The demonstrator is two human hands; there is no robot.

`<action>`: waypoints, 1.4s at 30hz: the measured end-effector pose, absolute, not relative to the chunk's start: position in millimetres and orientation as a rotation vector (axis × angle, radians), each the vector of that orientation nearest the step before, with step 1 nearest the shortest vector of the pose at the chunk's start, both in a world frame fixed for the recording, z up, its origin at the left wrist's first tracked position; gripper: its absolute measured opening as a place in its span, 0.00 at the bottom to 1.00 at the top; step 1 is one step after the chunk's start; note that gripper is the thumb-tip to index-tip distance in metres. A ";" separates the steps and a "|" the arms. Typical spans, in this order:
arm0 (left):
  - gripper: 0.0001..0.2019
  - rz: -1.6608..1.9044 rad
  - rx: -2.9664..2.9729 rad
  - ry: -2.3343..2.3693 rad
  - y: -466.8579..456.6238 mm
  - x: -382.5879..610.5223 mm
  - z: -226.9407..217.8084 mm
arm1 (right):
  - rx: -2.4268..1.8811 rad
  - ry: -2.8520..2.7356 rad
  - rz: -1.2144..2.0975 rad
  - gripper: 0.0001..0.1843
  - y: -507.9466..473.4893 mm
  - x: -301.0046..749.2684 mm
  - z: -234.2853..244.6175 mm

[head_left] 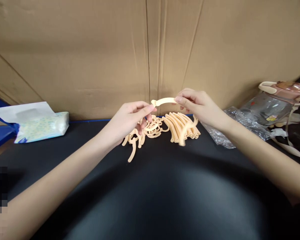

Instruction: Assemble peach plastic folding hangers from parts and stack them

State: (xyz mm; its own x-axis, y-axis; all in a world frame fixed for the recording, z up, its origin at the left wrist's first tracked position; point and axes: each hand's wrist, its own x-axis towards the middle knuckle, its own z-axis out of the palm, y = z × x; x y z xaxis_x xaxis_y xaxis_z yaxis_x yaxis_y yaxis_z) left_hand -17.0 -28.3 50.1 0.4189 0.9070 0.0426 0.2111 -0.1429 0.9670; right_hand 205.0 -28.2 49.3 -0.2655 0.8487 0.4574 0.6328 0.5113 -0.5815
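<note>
Both hands hold one curved cream plastic strip (164,101) above the black tabletop (65,150). My left hand (130,118) pinches its left end between thumb and fingers. My right hand (198,106) pinches its right end. Just below and behind the hands lies a heap of several more of the same cream curved strips (165,128), some stacked neatly on the right, some loose on the left. One blurred strip (182,138) appears in front of the stack.
A cardboard wall (150,50) closes off the back. A pack of tissues (40,125) lies at the left by a blue edge. A crumpled clear plastic bag (222,135) and a clear bottle with a pink lid (275,103) sit at the right.
</note>
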 end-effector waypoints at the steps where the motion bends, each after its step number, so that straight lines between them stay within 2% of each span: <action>1: 0.08 0.848 1.611 1.011 -28.0 -17.3 50.3 | -1.235 -2.040 0.263 0.16 -29.1 205.1 50.0; 3: 0.07 0.840 1.584 1.014 -29.2 -16.1 49.8 | -1.260 -2.167 0.028 0.15 -34.3 201.8 49.4; 7: 0.15 0.751 1.548 1.040 -35.5 -10.6 46.7 | -1.319 -2.447 -0.655 0.14 -47.9 191.9 45.2; 10: 0.16 0.739 1.554 1.076 -38.6 -6.7 43.7 | -1.400 -2.612 -0.848 0.13 -50.8 187.2 40.3; 15: 0.13 0.797 1.601 1.150 -41.7 0.7 38.3 | -1.548 -2.652 -0.578 0.11 -43.4 178.4 24.9; 17: 0.12 0.772 1.624 1.170 -43.5 2.6 36.0 | -1.581 -2.539 -0.288 0.09 -38.7 179.0 23.3; 20: 0.10 0.688 1.627 1.186 -39.8 0.1 30.8 | -1.530 -2.196 0.210 0.16 -30.5 189.0 31.1; 22: 0.11 0.732 1.614 1.199 -28.5 -5.0 25.4 | -1.450 -1.954 0.366 0.17 -24.9 197.8 38.8; 26: 0.14 0.962 1.648 1.336 8.3 -15.9 9.3 | -1.297 -1.647 0.696 0.14 -17.5 204.8 45.0; 31: 0.17 0.932 1.739 1.421 32.5 -17.6 -10.9 | -1.108 -1.384 1.150 0.06 -17.1 203.1 41.9; 35: 0.22 0.977 1.785 1.408 23.8 -16.6 -3.9 | -1.081 -1.317 1.157 0.05 -15.3 208.5 43.9; 38: 0.33 0.761 1.575 1.189 13.2 -20.3 12.3 | -1.153 -1.315 0.991 0.04 -10.8 214.9 45.9; 39: 0.31 0.694 1.514 1.101 10.3 -21.9 17.3 | -1.196 -1.361 0.893 0.03 -9.7 216.7 46.1; 42: 0.18 0.708 1.508 1.014 2.5 -24.2 26.9 | -1.388 -1.757 0.435 0.04 -11.7 217.0 44.3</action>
